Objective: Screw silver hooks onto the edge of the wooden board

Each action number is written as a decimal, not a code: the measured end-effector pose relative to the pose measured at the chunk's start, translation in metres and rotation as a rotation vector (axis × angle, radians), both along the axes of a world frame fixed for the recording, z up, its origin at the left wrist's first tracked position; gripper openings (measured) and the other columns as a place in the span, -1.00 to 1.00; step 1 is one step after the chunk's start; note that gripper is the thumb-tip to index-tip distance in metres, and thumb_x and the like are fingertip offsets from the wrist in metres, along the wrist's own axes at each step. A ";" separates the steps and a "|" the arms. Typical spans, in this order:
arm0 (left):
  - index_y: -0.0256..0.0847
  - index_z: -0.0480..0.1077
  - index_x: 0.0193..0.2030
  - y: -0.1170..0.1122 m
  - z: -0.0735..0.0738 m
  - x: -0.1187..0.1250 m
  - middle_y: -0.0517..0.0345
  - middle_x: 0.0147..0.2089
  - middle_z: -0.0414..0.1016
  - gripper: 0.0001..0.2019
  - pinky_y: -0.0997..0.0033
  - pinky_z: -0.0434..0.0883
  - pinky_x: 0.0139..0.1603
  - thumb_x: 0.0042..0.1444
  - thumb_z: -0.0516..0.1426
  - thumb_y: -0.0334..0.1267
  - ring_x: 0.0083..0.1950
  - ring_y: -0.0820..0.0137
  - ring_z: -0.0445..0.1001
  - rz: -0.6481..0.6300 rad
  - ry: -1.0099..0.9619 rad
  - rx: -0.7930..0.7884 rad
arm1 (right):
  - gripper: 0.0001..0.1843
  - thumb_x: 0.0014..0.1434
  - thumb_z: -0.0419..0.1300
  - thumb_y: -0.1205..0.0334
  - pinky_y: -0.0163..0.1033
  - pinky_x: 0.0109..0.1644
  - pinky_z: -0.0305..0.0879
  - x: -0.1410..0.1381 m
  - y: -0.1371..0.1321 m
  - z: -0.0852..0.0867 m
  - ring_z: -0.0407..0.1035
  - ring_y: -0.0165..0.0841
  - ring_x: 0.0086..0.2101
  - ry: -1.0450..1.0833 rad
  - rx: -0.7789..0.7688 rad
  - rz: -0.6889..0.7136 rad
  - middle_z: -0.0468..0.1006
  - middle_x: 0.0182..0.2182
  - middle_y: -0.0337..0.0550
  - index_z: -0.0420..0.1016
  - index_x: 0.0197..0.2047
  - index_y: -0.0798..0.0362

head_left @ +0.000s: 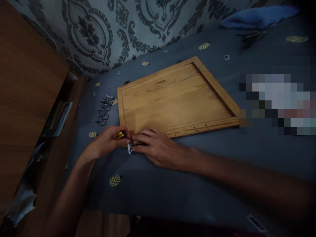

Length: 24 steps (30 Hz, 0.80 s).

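Hands close together, lower left of centre: left hand (106, 141) is clenched on yellow-handled tool (120, 135); metal hook (129, 150) is pinched by right hand (154, 148) at wooden board (177, 95) corner. Hook is best held steady, tool kept square.

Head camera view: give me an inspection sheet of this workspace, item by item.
Surface: dark blue cloth with yellow dotted motifs.
Job's things: wooden board lying flat, small holes along its near edge; small metal fitting at its near left corner.
Clutter: pile of metal rings left of the board; blue fabric and a dark tool far right.
Hands: left hand grips a yellow-and-black handle; right hand pinches the fitting.
Cables: nothing seen.
Surroundings: patterned wall; wooden cabinet at left.
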State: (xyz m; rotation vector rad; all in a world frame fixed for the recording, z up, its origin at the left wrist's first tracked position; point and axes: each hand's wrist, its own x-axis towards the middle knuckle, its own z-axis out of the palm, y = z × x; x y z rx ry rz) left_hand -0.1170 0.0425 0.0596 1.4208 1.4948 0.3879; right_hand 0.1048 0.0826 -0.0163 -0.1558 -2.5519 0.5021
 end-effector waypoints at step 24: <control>-0.23 0.44 -0.37 0.000 0.004 0.004 0.25 -0.46 0.43 -0.65 0.51 0.30 -0.43 0.01 0.38 0.01 -0.45 0.48 0.35 0.027 -0.022 0.022 | -0.67 0.32 0.16 0.46 0.04 0.16 0.28 -0.001 0.000 -0.001 0.32 -0.14 0.00 0.010 0.001 0.011 0.59 0.03 0.03 0.59 0.09 0.09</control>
